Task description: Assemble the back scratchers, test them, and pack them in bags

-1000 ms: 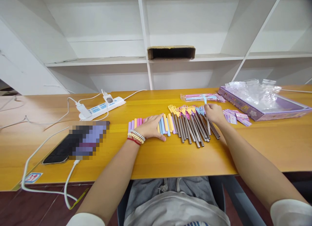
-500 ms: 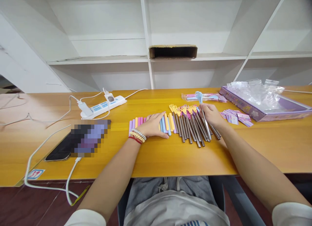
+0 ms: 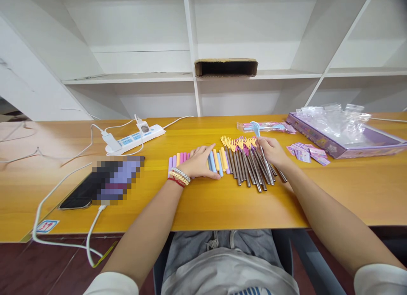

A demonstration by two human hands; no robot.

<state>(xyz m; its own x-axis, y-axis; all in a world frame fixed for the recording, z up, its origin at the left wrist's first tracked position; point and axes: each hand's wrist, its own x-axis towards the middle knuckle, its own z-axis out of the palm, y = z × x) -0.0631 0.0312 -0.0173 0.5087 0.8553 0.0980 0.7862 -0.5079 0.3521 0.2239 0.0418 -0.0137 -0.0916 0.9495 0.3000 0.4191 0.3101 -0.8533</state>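
My left hand [image 3: 199, 163] lies flat with fingers spread on a row of pastel tubes [image 3: 219, 159] in purple, yellow, pink and blue on the yellow table [image 3: 222, 201]. To their right lies a row of metal rods with small yellow, pink and blue hand-shaped tips [image 3: 246, 159]. My right hand [image 3: 272, 152] is closed on one rod with a blue tip [image 3: 255, 126], lifting its tip end above the row.
A white power strip [image 3: 135, 138] with cables sits at the left, a phone [image 3: 95, 184] on a cable nearer me. A purple box [image 3: 343, 138] with clear bags, small purple cards [image 3: 307, 153] and a packet [image 3: 270, 126] lie at the right. White shelves stand behind.
My right hand has raised the blue-tipped rod and shifted it a little left. My left hand has stayed on the tubes.
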